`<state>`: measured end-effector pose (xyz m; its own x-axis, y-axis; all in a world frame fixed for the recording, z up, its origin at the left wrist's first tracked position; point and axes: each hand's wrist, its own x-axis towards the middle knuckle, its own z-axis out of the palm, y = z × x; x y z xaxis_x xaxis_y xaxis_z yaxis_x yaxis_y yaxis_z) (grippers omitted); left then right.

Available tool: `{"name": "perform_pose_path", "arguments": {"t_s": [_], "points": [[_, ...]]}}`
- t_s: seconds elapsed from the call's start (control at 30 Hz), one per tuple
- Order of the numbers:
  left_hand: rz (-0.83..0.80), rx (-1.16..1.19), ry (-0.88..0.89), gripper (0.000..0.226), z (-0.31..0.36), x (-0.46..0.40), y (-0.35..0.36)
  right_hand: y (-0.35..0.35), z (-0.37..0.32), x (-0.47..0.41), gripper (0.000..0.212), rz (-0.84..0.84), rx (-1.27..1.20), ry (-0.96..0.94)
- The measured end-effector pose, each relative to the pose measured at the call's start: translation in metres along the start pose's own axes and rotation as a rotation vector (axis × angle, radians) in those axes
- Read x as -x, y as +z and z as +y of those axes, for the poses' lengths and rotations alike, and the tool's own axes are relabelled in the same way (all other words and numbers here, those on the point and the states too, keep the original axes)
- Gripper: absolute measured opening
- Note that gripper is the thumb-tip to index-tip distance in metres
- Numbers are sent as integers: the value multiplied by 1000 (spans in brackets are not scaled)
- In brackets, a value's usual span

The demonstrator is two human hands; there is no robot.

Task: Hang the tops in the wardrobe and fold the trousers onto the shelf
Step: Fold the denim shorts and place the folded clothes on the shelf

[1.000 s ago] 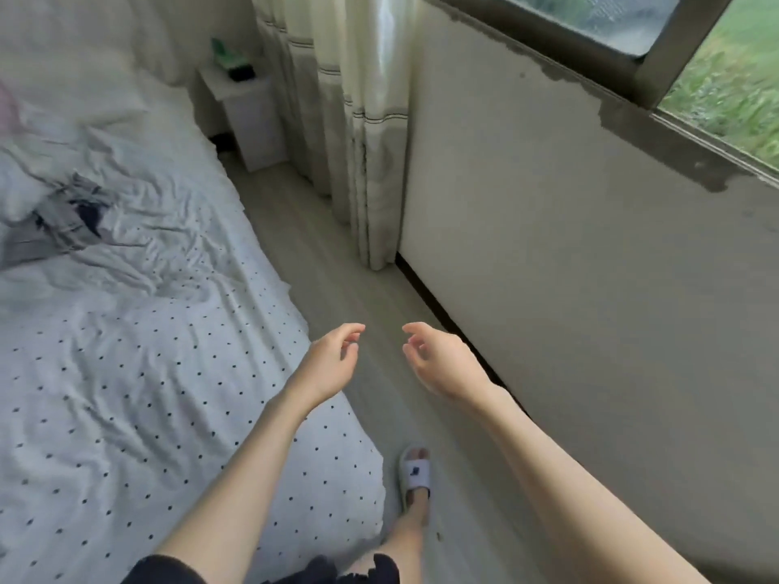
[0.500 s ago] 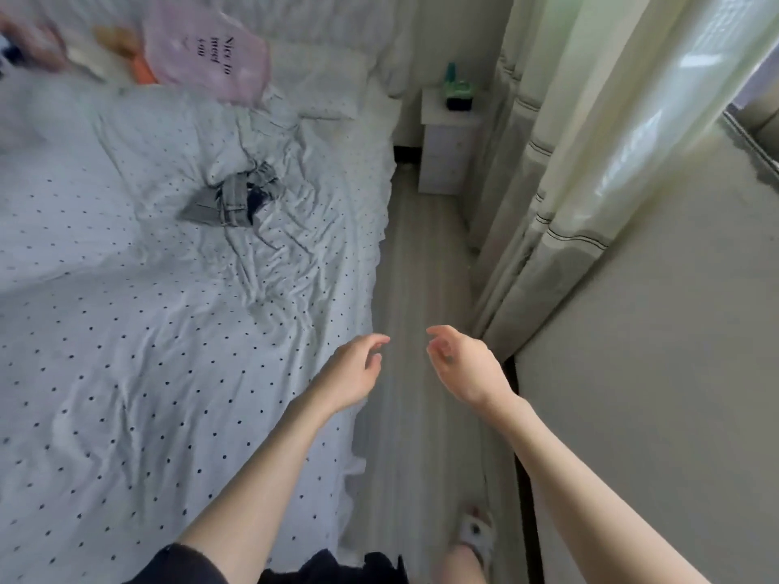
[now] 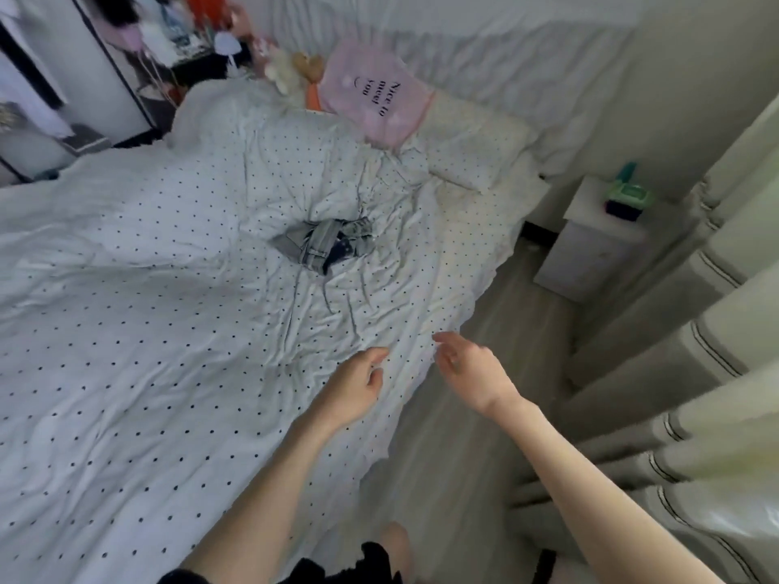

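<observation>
Fetching step in hand: left hand (image 3: 356, 383) and right hand (image 3: 472, 373), each grip loosely uncurled and empty, hover over the bed (image 3: 126, 351) edge; crumpled striped garment (image 3: 326, 244) lies at twelve o'clock, requiring a forward reach.
</observation>
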<state>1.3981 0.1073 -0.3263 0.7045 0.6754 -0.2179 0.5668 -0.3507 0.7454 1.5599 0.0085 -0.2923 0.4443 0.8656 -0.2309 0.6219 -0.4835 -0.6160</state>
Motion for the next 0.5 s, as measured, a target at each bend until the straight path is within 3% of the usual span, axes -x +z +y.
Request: {"name": "perform_pose_path", "arguments": {"t_s": [0.2,0.5], "points": [[133,19,-123,36,-12,-111,-34,-11,-9,-141,37,-153,2,-164],[205,67,-287,37,-57,-284,-83,-32,-4,-343,36,-317,174,-195]]}}
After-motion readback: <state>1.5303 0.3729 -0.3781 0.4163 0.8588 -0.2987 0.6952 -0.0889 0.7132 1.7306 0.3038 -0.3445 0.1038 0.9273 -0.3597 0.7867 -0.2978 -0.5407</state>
